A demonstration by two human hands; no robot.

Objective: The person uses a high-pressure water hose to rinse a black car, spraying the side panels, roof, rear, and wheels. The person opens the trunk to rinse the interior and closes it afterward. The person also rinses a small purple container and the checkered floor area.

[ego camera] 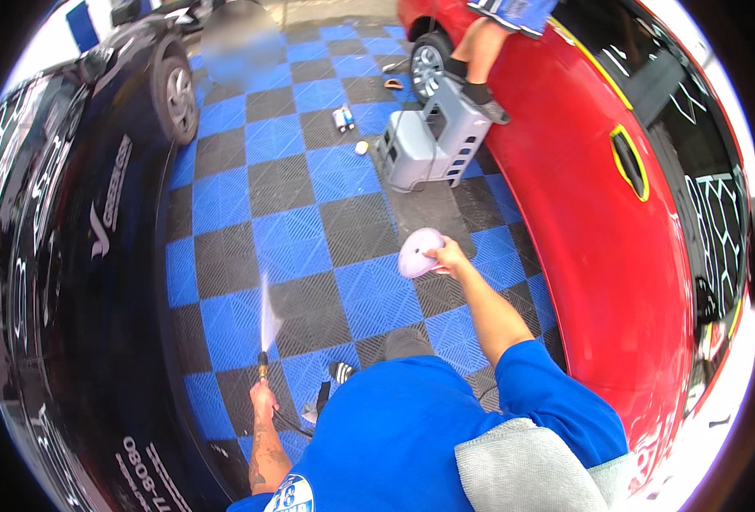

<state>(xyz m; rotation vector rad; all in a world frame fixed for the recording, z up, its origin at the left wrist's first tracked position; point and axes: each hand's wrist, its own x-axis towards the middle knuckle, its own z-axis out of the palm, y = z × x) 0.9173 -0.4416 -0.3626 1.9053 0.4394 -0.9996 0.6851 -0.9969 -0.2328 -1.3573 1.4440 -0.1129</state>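
My left hand (263,398), low at the left, is closed around a spray nozzle (262,365) with a brass fitting and a dark tip. A whitish spray (266,310) fans out of it over the floor tiles, and a dark hose trails from the hand. Held out in front, my right hand (448,257) grips a round, pale purple polishing pad (419,253) by its edge; a small dark hole shows at the pad's centre. A grey microfibre towel (524,467) lies over my right shoulder.
A black car (128,288) bearing writing stands left, a red car (582,256) with yellow masking tape right. Another person's leg (483,51) rests on a grey plastic step stool (416,147). Small bottles (343,119) and a tape roll (393,84) lie on blue and black floor tiles (288,237).
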